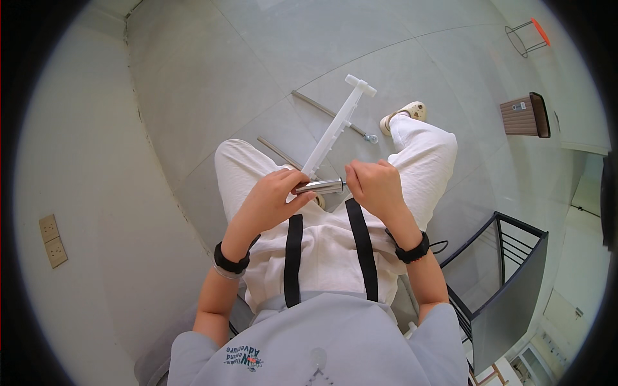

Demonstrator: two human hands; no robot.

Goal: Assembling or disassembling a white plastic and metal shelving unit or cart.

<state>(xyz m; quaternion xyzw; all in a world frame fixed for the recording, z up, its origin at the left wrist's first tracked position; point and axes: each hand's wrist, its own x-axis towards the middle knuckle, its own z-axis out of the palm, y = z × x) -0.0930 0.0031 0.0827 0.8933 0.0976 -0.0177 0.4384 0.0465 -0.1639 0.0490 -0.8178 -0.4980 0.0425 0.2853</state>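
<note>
Over my lap, my left hand (275, 194) is closed around a short shiny metal tube (327, 186), its fingers and thumb on the tube's left part. My right hand (376, 188) is a closed fist by the tube's right end. A thin dark piece shows between the fist and that end; what the fist grips is hidden. Beyond the tube, a long white plastic bar (335, 130) with a crosspiece at its far end slants away between my legs. On the floor, a metal rod (315, 103) passes by the bar, with a round fitting (371, 138) at one end.
Another metal rod (275, 150) lies beside my left knee. A brown ribbed bin (517, 118) and an orange-topped stool (539, 33) stand far right. Near right is a black metal rack (512, 302). A wall with sockets (53, 241) runs along the left.
</note>
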